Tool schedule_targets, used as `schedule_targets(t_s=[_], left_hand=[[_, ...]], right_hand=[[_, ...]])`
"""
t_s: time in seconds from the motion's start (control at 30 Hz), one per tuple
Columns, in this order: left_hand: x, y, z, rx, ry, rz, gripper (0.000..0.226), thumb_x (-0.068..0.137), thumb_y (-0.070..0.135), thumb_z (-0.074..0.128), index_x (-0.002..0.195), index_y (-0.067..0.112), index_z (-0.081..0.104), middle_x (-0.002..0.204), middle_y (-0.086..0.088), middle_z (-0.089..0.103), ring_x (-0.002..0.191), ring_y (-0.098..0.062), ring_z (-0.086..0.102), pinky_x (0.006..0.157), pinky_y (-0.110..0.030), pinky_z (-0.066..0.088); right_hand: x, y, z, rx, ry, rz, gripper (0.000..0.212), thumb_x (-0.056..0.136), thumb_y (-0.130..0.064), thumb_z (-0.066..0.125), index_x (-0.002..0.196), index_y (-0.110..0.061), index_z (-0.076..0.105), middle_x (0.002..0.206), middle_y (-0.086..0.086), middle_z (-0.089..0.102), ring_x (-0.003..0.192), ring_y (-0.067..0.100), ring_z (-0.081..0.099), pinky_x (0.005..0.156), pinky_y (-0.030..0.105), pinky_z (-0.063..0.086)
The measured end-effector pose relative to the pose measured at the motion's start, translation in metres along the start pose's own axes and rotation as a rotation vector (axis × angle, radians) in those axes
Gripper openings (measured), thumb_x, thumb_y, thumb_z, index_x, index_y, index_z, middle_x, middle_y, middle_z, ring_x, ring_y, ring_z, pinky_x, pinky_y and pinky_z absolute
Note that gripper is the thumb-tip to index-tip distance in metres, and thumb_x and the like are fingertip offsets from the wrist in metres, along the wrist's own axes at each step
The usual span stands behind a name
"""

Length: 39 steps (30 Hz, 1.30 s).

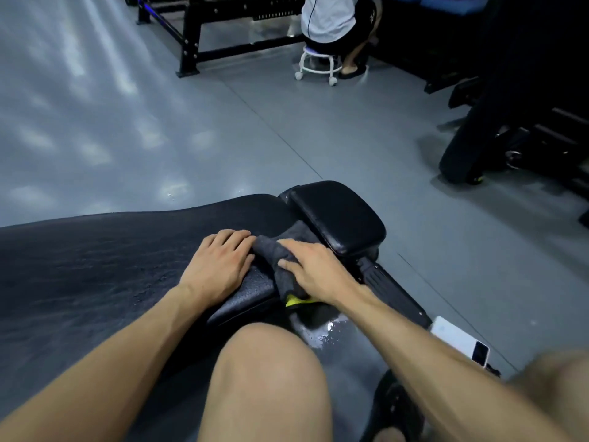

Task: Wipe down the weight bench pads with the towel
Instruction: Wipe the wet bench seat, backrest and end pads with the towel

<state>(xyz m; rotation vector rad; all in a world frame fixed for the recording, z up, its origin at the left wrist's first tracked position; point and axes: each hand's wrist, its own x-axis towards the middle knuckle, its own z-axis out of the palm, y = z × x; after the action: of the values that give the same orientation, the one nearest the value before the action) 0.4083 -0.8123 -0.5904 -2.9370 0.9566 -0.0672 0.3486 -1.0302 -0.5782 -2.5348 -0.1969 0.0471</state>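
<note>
A black weight bench lies low in front of me, its long back pad (95, 266) stretching to the left and its small seat pad (341, 215) at the right end. A dark grey towel (280, 253) is bunched in the gap between the two pads. My right hand (315, 269) presses down on the towel, thumb against its near fold. My left hand (220, 263) rests flat on the back pad, fingertips touching the towel's left edge.
My bare knee (267, 371) is just in front of the bench. A white phone-like device (462, 339) lies on the grey floor at the right. A person sits on a white rolling stool (318, 63) at the back. Black gym frames (197, 36) stand behind and at the right.
</note>
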Motion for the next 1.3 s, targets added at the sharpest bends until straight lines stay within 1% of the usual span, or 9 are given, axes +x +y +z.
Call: schedule_targets(t_s=[0.17,0.33,0.63,0.77,0.87,0.93,1.03,1.2,1.3], left_hand=[[0.003,0.01,-0.012,-0.054,0.002,0.046,0.048,0.1,0.043,0.028,0.132,0.022,0.056,0.139,0.004,0.058,0.123,-0.025,0.054,0.1,-0.042,0.046],[0.024,0.021,-0.017,-0.084,-0.016,0.113,0.051,0.101,0.047,0.024,0.135,0.023,0.054,0.142,0.005,0.055,0.127,-0.024,0.052,0.101,-0.041,0.045],[0.052,0.029,0.005,-0.03,-0.063,0.18,0.05,0.102,0.045,0.025,0.134,0.023,0.057,0.139,0.004,0.056,0.124,-0.024,0.051,0.099,-0.041,0.045],[0.054,0.029,0.009,-0.07,-0.024,0.171,0.044,0.102,0.042,0.03,0.133,0.025,0.056,0.139,0.007,0.055,0.125,-0.023,0.048,0.1,-0.04,0.04],[0.055,0.031,0.01,-0.091,-0.018,0.163,0.042,0.102,0.04,0.033,0.132,0.024,0.057,0.139,0.006,0.055,0.125,-0.024,0.048,0.101,-0.041,0.04],[0.056,0.031,0.011,-0.1,-0.02,0.16,0.042,0.102,0.04,0.033,0.133,0.024,0.056,0.14,0.006,0.053,0.126,-0.024,0.047,0.102,-0.041,0.039],[0.056,0.029,0.011,-0.106,-0.023,0.147,0.042,0.102,0.041,0.033,0.134,0.024,0.056,0.14,0.006,0.052,0.127,-0.024,0.046,0.103,-0.041,0.037],[0.055,0.031,0.013,-0.103,-0.015,0.146,0.041,0.102,0.04,0.034,0.133,0.024,0.055,0.14,0.006,0.053,0.127,-0.025,0.046,0.103,-0.042,0.038],[0.054,0.033,0.01,-0.092,-0.025,0.135,0.04,0.102,0.04,0.033,0.133,0.025,0.055,0.14,0.006,0.053,0.127,-0.026,0.046,0.103,-0.042,0.037]], right_hand=[[0.029,0.017,-0.108,0.145,0.083,0.08,0.015,0.102,-0.029,0.058,0.1,-0.015,0.064,0.096,0.0,0.069,0.092,0.019,0.062,0.075,0.029,0.041],[0.018,0.064,-0.177,0.302,0.196,0.227,0.026,0.103,-0.033,0.055,0.101,-0.009,0.064,0.085,-0.002,0.065,0.079,0.014,0.058,0.076,0.034,0.045],[-0.053,0.138,-0.024,0.746,0.96,0.684,0.016,0.093,-0.052,0.051,0.094,-0.043,0.064,0.101,-0.011,0.072,0.1,0.016,0.068,0.099,0.051,0.052],[-0.011,0.116,0.026,0.892,0.948,0.684,0.04,0.099,-0.047,0.047,0.137,-0.038,0.055,0.14,-0.002,0.061,0.129,0.015,0.057,0.114,0.042,0.042],[0.023,0.102,0.044,0.809,0.873,0.716,0.058,0.107,-0.039,0.041,0.161,-0.028,0.021,0.171,-0.001,0.008,0.153,0.016,0.019,0.117,0.023,0.022],[0.04,0.111,0.051,0.733,0.89,0.759,0.061,0.107,-0.04,0.041,0.162,-0.027,0.018,0.171,-0.002,-0.003,0.155,0.021,0.01,0.122,0.032,0.02],[0.057,0.139,0.046,0.642,0.876,0.848,0.061,0.104,-0.044,0.044,0.16,-0.027,0.024,0.169,0.001,0.004,0.152,0.031,0.015,0.122,0.05,0.024],[0.071,0.201,-0.003,0.822,0.842,1.018,0.055,0.104,-0.042,0.048,0.152,-0.018,0.04,0.156,0.008,0.041,0.138,0.03,0.047,0.113,0.038,0.038],[0.054,0.163,0.016,0.796,0.867,0.943,0.065,0.103,-0.043,0.05,0.159,-0.021,0.026,0.165,0.007,0.024,0.145,0.026,0.038,0.115,0.034,0.031]])
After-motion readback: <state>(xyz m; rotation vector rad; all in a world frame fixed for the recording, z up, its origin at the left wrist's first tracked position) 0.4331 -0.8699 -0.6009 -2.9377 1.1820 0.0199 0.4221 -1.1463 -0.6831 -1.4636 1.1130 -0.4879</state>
